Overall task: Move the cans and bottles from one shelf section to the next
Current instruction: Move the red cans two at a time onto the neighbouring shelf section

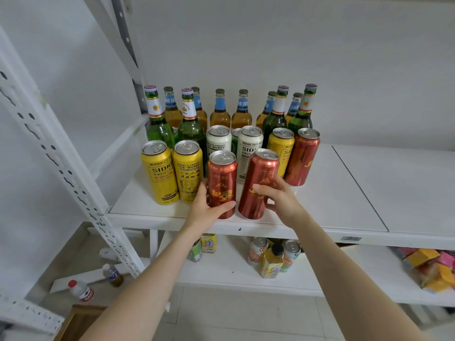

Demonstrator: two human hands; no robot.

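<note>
Left red can is gripped by left hand, tilted red can by right hand; nothing transferred yet.

Yellow cans, red cans, white cans, green bottles, amber bottles

Left red can standing upright at shelf front, right red can tilting, other cans and bottles standing behind
</note>
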